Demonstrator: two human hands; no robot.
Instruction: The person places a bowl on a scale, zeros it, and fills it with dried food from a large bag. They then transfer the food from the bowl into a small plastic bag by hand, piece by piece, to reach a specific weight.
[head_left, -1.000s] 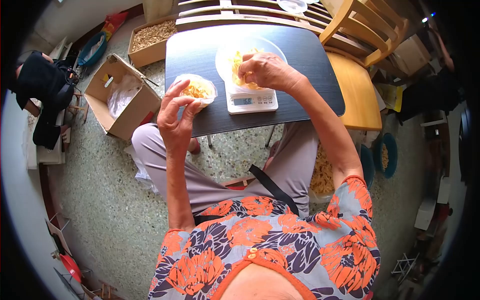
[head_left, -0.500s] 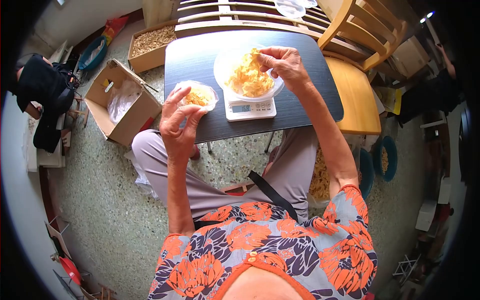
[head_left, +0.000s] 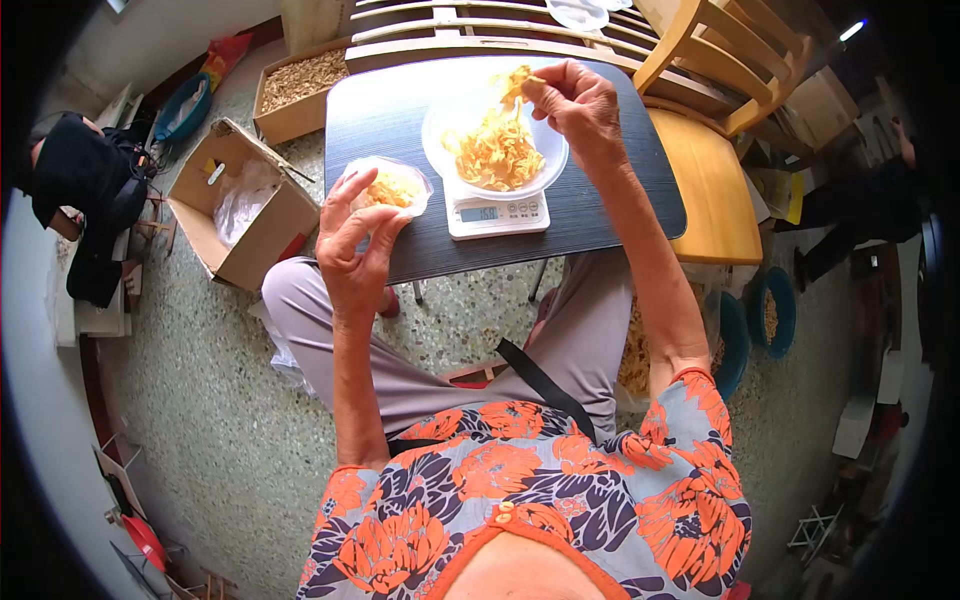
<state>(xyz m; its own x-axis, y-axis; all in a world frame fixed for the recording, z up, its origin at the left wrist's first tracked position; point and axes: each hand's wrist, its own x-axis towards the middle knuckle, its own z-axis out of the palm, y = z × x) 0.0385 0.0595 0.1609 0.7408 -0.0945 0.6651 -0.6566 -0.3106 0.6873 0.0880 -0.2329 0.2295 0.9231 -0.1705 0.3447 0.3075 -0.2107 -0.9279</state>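
Observation:
Pinched between the fingertips of my right hand [head_left: 580,105] is a yellow dried piece [head_left: 516,86], held up over the far right part of a clear round bowl [head_left: 437,150]. Yellow dried pieces [head_left: 497,152] fill the bowl, which rests on a white digital scale [head_left: 499,216] with a lit display. To the left, a small clear container [head_left: 421,200] holds more yellow pieces [head_left: 392,189]. My left hand [head_left: 355,235] is at its near left edge, thumb and forefinger pressed together at the rim, the other fingers raised.
The dark table [head_left: 600,215] stands over my knees. A wooden chair [head_left: 705,190] is at its right. Left are an open cardboard box [head_left: 255,235] and a box of dried pieces [head_left: 303,82]. Teal basins [head_left: 779,345] stand at right. People in dark clothes are at both sides [head_left: 85,190].
My right hand has lifted up and away from the pile with the yellow piece. The person at the right has shifted. My left hand stays nearly still.

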